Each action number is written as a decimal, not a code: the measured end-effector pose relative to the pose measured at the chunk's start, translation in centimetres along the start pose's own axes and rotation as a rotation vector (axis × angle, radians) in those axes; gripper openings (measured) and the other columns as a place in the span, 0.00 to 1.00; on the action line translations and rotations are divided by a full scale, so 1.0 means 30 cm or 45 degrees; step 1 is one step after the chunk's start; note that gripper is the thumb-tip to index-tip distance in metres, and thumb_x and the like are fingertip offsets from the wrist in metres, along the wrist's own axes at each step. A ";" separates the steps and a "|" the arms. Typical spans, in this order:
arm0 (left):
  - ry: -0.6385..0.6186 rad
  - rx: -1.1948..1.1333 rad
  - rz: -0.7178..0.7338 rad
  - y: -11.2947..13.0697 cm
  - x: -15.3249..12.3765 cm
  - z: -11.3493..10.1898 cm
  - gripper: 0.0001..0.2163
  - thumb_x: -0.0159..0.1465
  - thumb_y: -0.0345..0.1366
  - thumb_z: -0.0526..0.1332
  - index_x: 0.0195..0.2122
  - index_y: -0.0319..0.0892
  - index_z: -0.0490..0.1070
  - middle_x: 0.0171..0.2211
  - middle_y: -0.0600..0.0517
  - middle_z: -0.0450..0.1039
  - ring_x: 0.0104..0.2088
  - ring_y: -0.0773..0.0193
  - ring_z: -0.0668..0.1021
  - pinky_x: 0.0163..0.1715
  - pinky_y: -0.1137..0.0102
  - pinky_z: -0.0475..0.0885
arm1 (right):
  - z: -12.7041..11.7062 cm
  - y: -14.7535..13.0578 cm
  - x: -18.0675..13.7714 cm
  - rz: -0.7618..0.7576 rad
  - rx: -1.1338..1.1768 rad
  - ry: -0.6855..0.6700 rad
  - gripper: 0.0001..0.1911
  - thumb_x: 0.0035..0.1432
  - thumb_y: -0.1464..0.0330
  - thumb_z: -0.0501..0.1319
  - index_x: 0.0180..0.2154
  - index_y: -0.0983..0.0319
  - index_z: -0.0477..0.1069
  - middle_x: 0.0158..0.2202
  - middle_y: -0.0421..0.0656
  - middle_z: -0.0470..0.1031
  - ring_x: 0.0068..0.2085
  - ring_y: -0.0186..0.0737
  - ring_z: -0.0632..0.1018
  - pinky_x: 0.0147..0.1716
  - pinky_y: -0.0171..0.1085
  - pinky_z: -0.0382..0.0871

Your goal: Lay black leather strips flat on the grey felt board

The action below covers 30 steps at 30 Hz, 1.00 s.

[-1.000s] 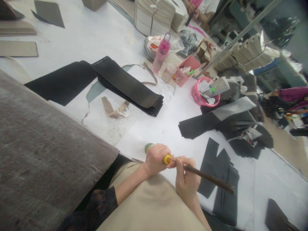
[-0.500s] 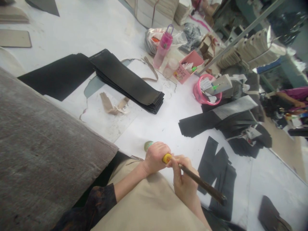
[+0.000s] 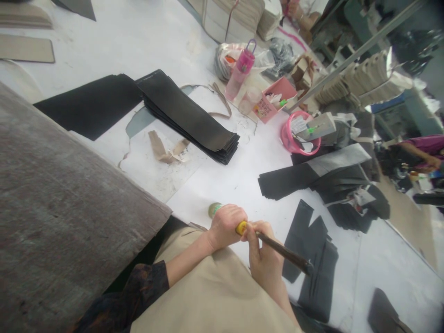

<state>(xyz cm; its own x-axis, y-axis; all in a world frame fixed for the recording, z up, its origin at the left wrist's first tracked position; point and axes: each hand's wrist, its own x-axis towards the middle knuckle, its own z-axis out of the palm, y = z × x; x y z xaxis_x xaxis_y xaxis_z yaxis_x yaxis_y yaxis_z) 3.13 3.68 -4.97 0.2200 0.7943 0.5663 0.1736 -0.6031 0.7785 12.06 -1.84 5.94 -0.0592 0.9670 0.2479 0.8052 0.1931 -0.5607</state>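
My left hand [image 3: 227,226] is wrapped around a small bottle whose greenish, clear end [image 3: 214,209] sticks out on the far side. The bottle's yellow cap [image 3: 241,227] shows on the near side, tilted towards my right hand [image 3: 265,252]. My right hand is closed, with thumb and fingers at the cap. A dark, slim stick [image 3: 287,253] with a blunt end runs from these fingers out to the right. Whether the stick touches the cap is hidden by the fingers. Both hands are above my beige apron [image 3: 215,296], at the table edge.
A stack of black strips [image 3: 190,115] lies ahead on the white table [image 3: 166,41]. More dark strips [image 3: 312,259] lie to the right. Behind stand a pink bottle [image 3: 239,71], a pink box [image 3: 274,104] and a pink basket [image 3: 291,134]. A grey-brown board [image 3: 69,208] fills the left.
The stick's far end has swung a little up and to the left. The view has shifted slightly; both hands keep their hold.
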 end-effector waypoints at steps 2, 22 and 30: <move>0.000 0.005 0.000 -0.002 -0.004 0.002 0.06 0.61 0.35 0.56 0.27 0.44 0.63 0.23 0.53 0.71 0.27 0.64 0.73 0.31 0.66 0.68 | 0.003 -0.002 0.002 -0.019 -0.018 0.025 0.09 0.68 0.72 0.54 0.32 0.60 0.62 0.27 0.37 0.69 0.29 0.31 0.74 0.27 0.31 0.63; -0.037 0.120 0.019 0.013 -0.026 -0.001 0.07 0.60 0.36 0.59 0.26 0.44 0.64 0.23 0.53 0.71 0.26 0.65 0.73 0.30 0.67 0.68 | 0.016 -0.016 -0.046 0.026 0.095 0.211 0.08 0.67 0.71 0.55 0.32 0.60 0.65 0.25 0.35 0.71 0.26 0.31 0.74 0.28 0.32 0.67; 0.026 0.184 -0.004 0.022 -0.012 -0.003 0.07 0.60 0.33 0.58 0.26 0.44 0.64 0.23 0.55 0.71 0.26 0.66 0.73 0.31 0.68 0.68 | -0.094 -0.090 -0.039 0.026 0.299 0.436 0.05 0.65 0.75 0.56 0.35 0.60 0.63 0.26 0.36 0.72 0.28 0.33 0.76 0.31 0.35 0.71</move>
<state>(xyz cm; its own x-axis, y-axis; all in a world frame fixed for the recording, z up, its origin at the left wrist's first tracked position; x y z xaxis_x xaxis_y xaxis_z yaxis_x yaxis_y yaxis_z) 3.07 3.01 -4.63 0.2002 0.7964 0.5707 0.3110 -0.6040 0.7338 11.62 -3.97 9.38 0.1869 0.8674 0.4613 0.6456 0.2455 -0.7231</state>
